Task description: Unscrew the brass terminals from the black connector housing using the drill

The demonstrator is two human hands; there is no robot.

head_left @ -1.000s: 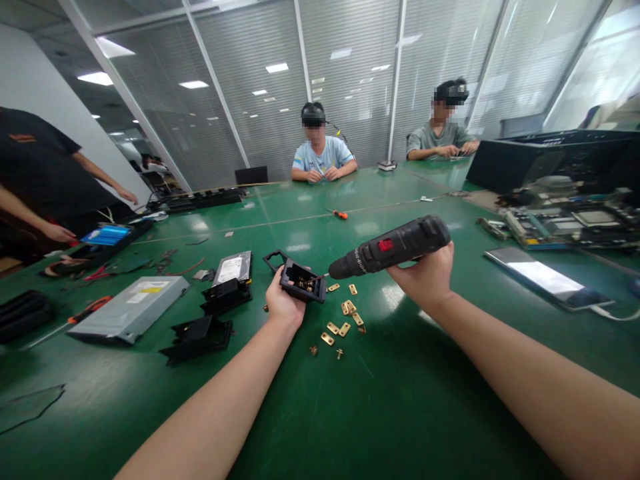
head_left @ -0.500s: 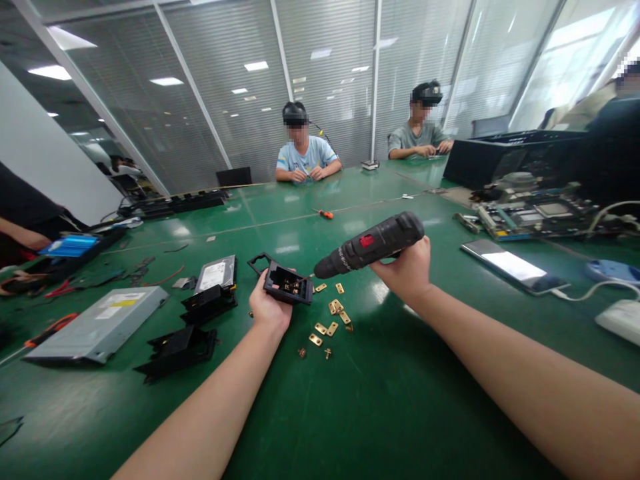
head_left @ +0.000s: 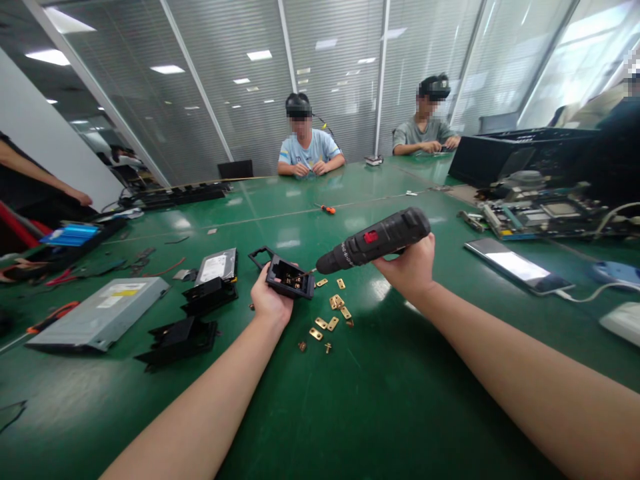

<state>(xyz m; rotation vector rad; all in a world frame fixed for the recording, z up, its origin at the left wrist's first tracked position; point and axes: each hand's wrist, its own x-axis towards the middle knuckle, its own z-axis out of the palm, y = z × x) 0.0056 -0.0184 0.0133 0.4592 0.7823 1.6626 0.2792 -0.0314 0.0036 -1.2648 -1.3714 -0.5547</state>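
Note:
My left hand is closed around a black plastic housing with a flap at its far end. Brass-coloured screws or terminals show inside its open cavity. In my right hand is a black cordless drill with a red switch, gripped by its handle. The drill lies nearly level and points left, its bit reaching into the housing's right side; whether the tip touches a screw is too small to tell. Below and right of the housing, several brass plates lie on the green table, with loose screws nearer me.
To the left lie two black housings, a hard drive and a grey metal drive. An orange screwdriver lies ahead. On the right are a phone on a cable and a circuit board. Two people sit across the table.
The view has shifted slightly. My hands still hold the housing and drill in nearly the same pose, the bit at the housing. At far left, another person's arm has risen.

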